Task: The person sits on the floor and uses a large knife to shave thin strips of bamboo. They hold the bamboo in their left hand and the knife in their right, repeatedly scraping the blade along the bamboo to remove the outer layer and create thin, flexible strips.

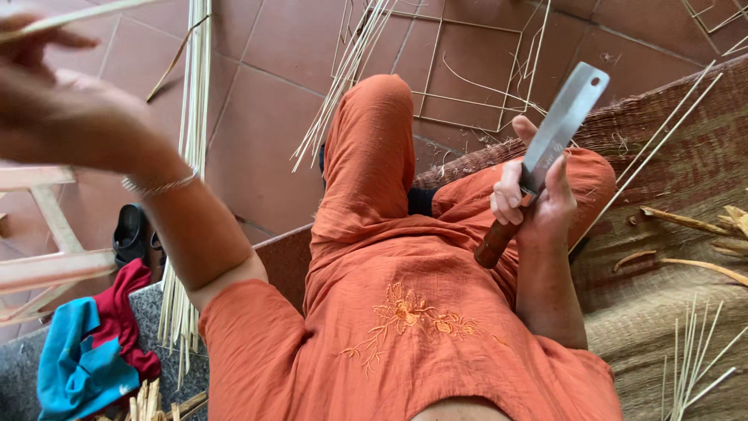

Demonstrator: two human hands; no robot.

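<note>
While we look down over an orange-clad lap, we see the right hand point(538, 204) wrapped tight round the brown wooden handle of a knife point(555, 136), fingers pressed closed about it and the thumb up beside the blade. The knife sits above the right knee; its long axis runs on a slant, handle low toward the body, the flat grey rectangular blade pointing up and away to the right, its squared tip pierced by a small hole. The blade bears dark marks near the hand, too small for us to make out. The left hand point(35, 74) is raised at the upper left, blurred, pinching a thin pale strip point(74, 17) between the fingers; the strip runs nearly level, rising slightly to the right. A thin bracelet point(160, 185) circles that wrist. On the tiled floor point(265, 132) a bundle of pale strips point(195, 117) lies lengthwise away from us, beside a square frame point(467, 74) of sticks. A woven mat point(686, 164) lies under the right side, with loose strips on it. At lower left we find red and blue cloths point(93, 351), a black sandal point(131, 232) and a pale wooden frame point(47, 234).
</note>
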